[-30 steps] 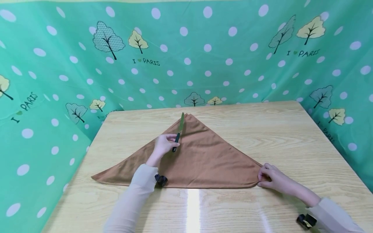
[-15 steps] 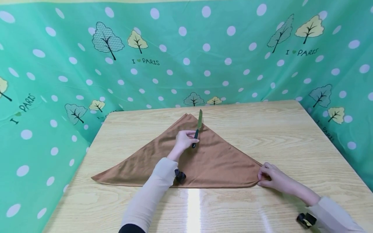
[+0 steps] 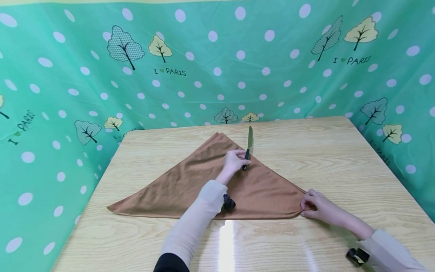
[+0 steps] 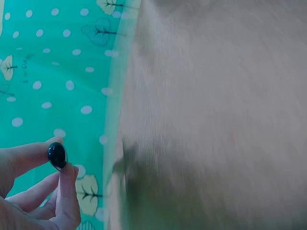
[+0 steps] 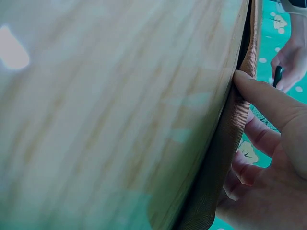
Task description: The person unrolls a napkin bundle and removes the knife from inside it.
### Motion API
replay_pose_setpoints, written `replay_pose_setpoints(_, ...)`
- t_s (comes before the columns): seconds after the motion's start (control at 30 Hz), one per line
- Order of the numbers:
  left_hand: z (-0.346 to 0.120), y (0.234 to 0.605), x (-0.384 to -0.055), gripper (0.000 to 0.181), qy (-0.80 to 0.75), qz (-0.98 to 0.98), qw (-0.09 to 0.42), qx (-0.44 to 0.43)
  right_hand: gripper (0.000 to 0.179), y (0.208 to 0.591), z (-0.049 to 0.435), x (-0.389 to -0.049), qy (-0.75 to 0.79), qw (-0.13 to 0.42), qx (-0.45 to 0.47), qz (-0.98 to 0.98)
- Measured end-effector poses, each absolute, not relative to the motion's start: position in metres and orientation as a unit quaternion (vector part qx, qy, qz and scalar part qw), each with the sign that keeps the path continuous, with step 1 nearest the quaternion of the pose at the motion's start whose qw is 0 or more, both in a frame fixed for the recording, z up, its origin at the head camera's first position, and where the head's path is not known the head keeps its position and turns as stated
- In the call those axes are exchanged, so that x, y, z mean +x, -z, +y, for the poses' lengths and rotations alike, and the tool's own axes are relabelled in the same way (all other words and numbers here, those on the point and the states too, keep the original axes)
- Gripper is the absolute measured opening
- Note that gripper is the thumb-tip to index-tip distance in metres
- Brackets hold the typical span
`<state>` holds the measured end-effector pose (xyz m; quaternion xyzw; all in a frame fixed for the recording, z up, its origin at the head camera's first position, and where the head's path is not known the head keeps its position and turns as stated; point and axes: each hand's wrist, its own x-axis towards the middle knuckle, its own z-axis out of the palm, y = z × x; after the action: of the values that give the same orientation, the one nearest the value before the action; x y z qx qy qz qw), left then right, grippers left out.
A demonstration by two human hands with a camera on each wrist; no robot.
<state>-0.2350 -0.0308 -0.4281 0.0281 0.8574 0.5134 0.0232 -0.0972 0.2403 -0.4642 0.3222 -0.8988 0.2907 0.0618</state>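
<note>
A brown cloth, folded into a triangle, lies on the table with its peak toward the back. Above its right slope my left hand pinches a knife by its black handle, blade pointing to the back. In the left wrist view the rounded handle end sits between thumb and fingers; the blade is hidden there. My right hand pinches the cloth's right corner. From the right wrist view, the thumb presses on the cloth edge, with the other fingers on its far side.
The pale wooden table extends around the cloth. A green dotted curtain with printed trees stands behind the table and along both sides. A bright light reflection crosses the table's front.
My left hand has carried the knife to the right, from over the cloth's middle to over its right slope. The right hand stays at the corner, and the cloth lies as before.
</note>
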Motion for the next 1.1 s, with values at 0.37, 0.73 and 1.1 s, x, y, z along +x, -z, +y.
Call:
replay_pose_setpoints(0.37,0.003,0.437,-0.243,0.036,-0.53,0.847,0.036,0.021,0.027,0.465,0.24,-0.098,-0.29,0.063,0.326,-0.898)
replay_pose_setpoints(0.73,0.04,0.509,-0.295,0.038,-0.537,0.843,0.017,0.024,0.027,0.466,0.24,-0.099,-0.287,0.06,0.322,-0.9)
replay_pose_setpoints(1.1,0.055,0.481,-0.281,0.039,-0.526,0.849,0.035,-0.007,0.027,0.466,0.24,-0.097,-0.284,0.057,0.319,-0.902)
